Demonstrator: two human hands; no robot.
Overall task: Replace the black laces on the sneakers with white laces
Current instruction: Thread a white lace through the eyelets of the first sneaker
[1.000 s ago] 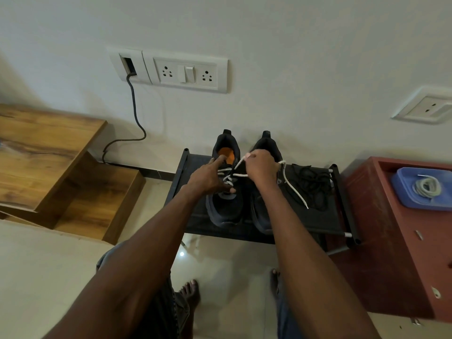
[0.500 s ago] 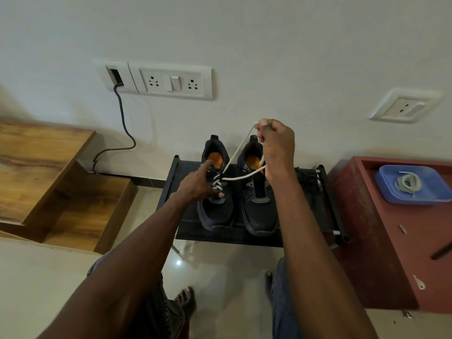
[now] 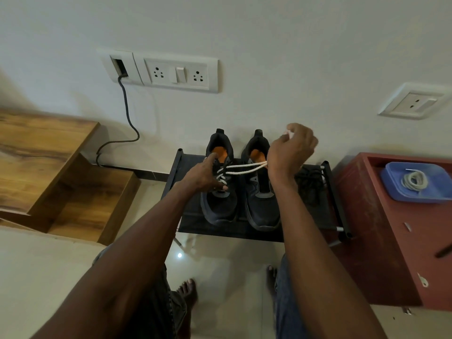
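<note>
Two black sneakers stand side by side on a low black rack (image 3: 336, 192) against the wall, toes toward the near edge. The left sneaker (image 3: 220, 199) is part-laced with a white lace (image 3: 244, 167): a few crossings show over its tongue, and two strands run from the upper eyelets off to the right. The left hand (image 3: 205, 178) rests on that shoe, fingers spread and pressing beside the eyelets – an open grip, steadying rather than holding. The right hand (image 3: 291, 150) is raised above the right sneaker (image 3: 261, 192), its grip closed on both strands, which look taut between shoe and hand; a bit of white shows at its fingertips. The right sneaker shows no lace that I can make out. A heap of black laces (image 3: 309, 185) lies on the rack just right of the shoes, and a second coiled white lace (image 3: 414, 181) sits in a blue tray (image 3: 391, 192) on the red surface (image 3: 381, 241) further right.

The step in hand seems to be drawing the lace snug through the left shoe – roughly the first half of the job. Next would likely come evening the two ends and threading any remaining top eyelets, which calls for slack let back, a fingertip pinch on one lace tip, and the left hand holding the eyelet row firm
</note>
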